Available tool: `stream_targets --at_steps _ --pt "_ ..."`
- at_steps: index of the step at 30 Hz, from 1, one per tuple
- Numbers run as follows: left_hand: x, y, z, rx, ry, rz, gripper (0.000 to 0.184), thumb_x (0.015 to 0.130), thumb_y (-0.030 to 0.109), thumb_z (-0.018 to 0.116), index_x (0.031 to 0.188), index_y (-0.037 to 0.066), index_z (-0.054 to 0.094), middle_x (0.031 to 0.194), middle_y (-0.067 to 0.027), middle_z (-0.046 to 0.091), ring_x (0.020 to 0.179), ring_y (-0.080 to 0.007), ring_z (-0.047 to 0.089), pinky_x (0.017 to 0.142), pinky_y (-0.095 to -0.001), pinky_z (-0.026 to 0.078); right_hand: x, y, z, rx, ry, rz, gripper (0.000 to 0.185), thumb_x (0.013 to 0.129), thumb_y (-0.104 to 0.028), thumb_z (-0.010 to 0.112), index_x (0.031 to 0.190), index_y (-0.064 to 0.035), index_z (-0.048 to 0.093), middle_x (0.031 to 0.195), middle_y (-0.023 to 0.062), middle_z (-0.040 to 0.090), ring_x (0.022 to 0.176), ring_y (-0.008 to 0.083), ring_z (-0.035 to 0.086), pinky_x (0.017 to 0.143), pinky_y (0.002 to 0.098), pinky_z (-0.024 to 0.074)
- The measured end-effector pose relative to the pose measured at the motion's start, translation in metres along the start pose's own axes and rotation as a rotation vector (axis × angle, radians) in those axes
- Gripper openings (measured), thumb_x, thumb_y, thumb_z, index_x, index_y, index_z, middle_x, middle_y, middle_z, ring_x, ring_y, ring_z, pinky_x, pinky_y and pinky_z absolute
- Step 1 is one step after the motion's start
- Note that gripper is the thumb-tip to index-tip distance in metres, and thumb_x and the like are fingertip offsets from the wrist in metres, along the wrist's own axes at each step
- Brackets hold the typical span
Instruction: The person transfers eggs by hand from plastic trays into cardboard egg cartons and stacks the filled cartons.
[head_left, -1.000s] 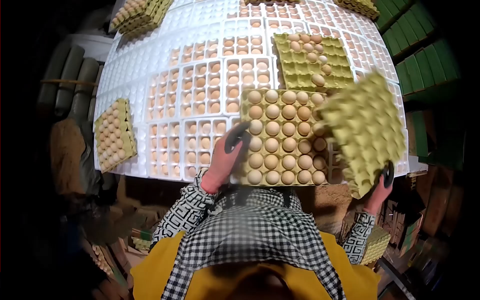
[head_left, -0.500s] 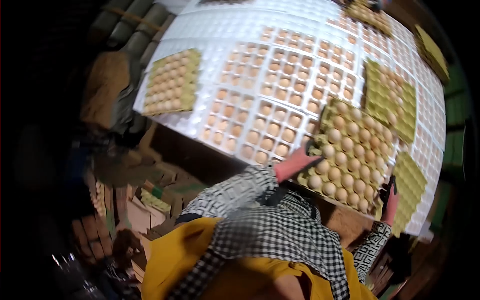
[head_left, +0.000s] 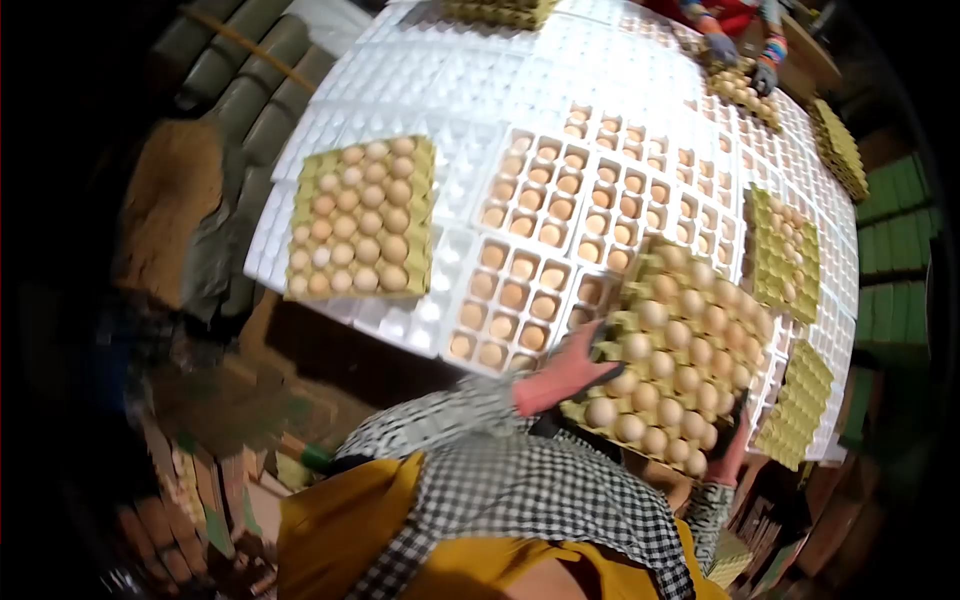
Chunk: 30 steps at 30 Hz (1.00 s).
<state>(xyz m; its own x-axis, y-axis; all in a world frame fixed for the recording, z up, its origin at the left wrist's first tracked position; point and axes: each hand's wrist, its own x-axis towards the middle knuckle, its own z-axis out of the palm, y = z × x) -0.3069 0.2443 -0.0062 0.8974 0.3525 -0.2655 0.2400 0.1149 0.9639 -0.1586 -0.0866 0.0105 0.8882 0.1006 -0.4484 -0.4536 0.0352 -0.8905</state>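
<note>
Between my two hands is a yellow-green egg tray (head_left: 632,285) full of light brown eggs, tilted towards me over the near edge of the table. My left hand (head_left: 565,375), in a pink glove with dark fingertips, grips its left side. On the lower right side, my right hand (head_left: 732,450) holds the tray too; its fingers are partly hidden by the tray. White compartment trays (head_left: 455,310) lie under and beside it, several holding eggs. To the left, another loaded egg tray (head_left: 425,240) rests on the white trays.
At right lie a partly filled egg tray (head_left: 770,245) and a bare egg tray (head_left: 800,405). A stack of trays (head_left: 840,150) stands further back. Across the table a co-worker's gloved hands (head_left: 745,62) are at another egg tray. Green crates (head_left: 895,250) line the right side.
The held egg tray has come closer to me and tilts more, both hands still on it. My view has shifted, bringing the co-worker's hands and the tray stack at the far edge into sight.
</note>
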Motion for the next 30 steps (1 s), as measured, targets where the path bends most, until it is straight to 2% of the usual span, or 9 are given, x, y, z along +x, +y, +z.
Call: stream_targets --at_steps 8,11,13,19,22,25,27,29,30 --pt "-0.014 -0.023 -0.181 -0.192 -0.005 -0.09 0.071 0.086 0.023 0.072 0.145 0.003 0.038 0.139 -0.0147 0.051 0.121 -0.0209 0.05 0.1 -0.0331 0.044 -0.001 0.086 0.182 -0.332 -0.07 -0.096 0.042 0.099 -0.03 0.054 0.128 0.0011 0.053 0.115 0.0104 0.06 0.103 0.0219 0.057 0.092 0.0346 0.0443" --pt "-0.003 -0.005 -0.214 0.384 -0.061 -0.129 0.058 0.088 0.036 0.067 0.134 0.004 0.051 0.124 -0.0174 0.062 0.113 -0.0305 0.06 0.096 -0.0372 0.048 0.002 0.042 0.218 -0.913 -0.029 -0.096 0.057 0.09 -0.041 0.062 0.13 -0.0002 0.054 0.122 0.0231 0.06 0.113 0.0373 0.055 0.099 0.0412 0.0422" --pt "0.015 0.024 -0.227 0.644 -0.008 -0.126 0.05 0.087 0.037 0.066 0.128 0.008 0.059 0.119 -0.0165 0.066 0.106 -0.0342 0.064 0.091 -0.04 0.051 -0.004 -0.01 0.256 -1.282 0.194 -0.528 0.074 0.079 -0.042 0.074 0.137 -0.0057 0.048 0.136 0.0237 0.05 0.127 0.0415 0.043 0.106 0.0514 0.0348" --pt "0.127 0.057 -0.212 1.152 0.091 0.6 0.055 0.083 0.03 0.069 0.133 0.012 0.055 0.132 -0.0111 0.06 0.122 -0.0277 0.054 0.108 -0.0416 0.036 0.11 -0.01 0.336 -1.5 -0.522 -1.213 0.064 0.071 -0.024 0.079 0.13 -0.0125 0.057 0.117 0.012 0.066 0.114 0.0348 0.058 0.105 0.044 0.0407" --pt "0.148 0.052 -0.217 1.186 -0.195 0.632 0.055 0.082 0.025 0.068 0.133 0.012 0.054 0.129 -0.0114 0.059 0.12 -0.0286 0.054 0.109 -0.0422 0.034 0.105 -0.047 0.342 -1.298 -0.833 -0.87 0.052 0.073 -0.023 0.076 0.122 -0.0122 0.063 0.114 0.0121 0.068 0.113 0.0314 0.06 0.102 0.0418 0.0453" --pt "0.136 0.063 -0.22 0.911 -0.133 0.59 0.045 0.086 0.017 0.062 0.129 0.005 0.056 0.123 -0.0128 0.061 0.112 -0.0286 0.059 0.101 -0.0411 0.046 0.094 -0.064 0.302 -0.462 -0.595 -0.539 0.042 0.081 -0.018 0.062 0.119 -0.0017 0.062 0.112 0.0101 0.068 0.113 0.0218 0.062 0.098 0.0338 0.0498" --pt "0.135 0.053 -0.216 0.001 0.13 0.384 0.042 0.089 0.012 0.06 0.129 0.001 0.055 0.121 -0.0115 0.063 0.112 -0.0224 0.061 0.095 -0.0347 0.051 0.106 -0.08 0.264 0.112 -0.507 -0.273 0.044 0.08 -0.011 0.057 0.121 0.0019 0.059 0.113 0.009 0.065 0.114 0.0207 0.06 0.099 0.0328 0.0486" --pt "0.144 0.065 -0.227 -0.417 -0.013 0.139 0.039 0.086 0.01 0.061 0.124 -0.001 0.059 0.121 -0.0117 0.062 0.114 -0.02 0.059 0.095 -0.0311 0.05 0.133 -0.081 0.24 -0.096 -0.649 -0.323 0.05 0.079 -0.011 0.057 0.128 -0.0011 0.054 0.117 0.0113 0.063 0.109 0.0236 0.062 0.093 0.0342 0.0506" --pt "0.148 0.075 -0.216 0.052 -0.014 0.22 0.041 0.085 0.015 0.063 0.124 0.002 0.06 0.121 -0.0128 0.062 0.112 -0.0213 0.06 0.095 -0.0326 0.05 0.122 -0.085 0.259 -0.582 -0.624 -0.462 0.049 0.08 -0.013 0.059 0.128 -0.0022 0.055 0.116 0.0145 0.063 0.106 0.025 0.063 0.09 0.0345 0.0513"
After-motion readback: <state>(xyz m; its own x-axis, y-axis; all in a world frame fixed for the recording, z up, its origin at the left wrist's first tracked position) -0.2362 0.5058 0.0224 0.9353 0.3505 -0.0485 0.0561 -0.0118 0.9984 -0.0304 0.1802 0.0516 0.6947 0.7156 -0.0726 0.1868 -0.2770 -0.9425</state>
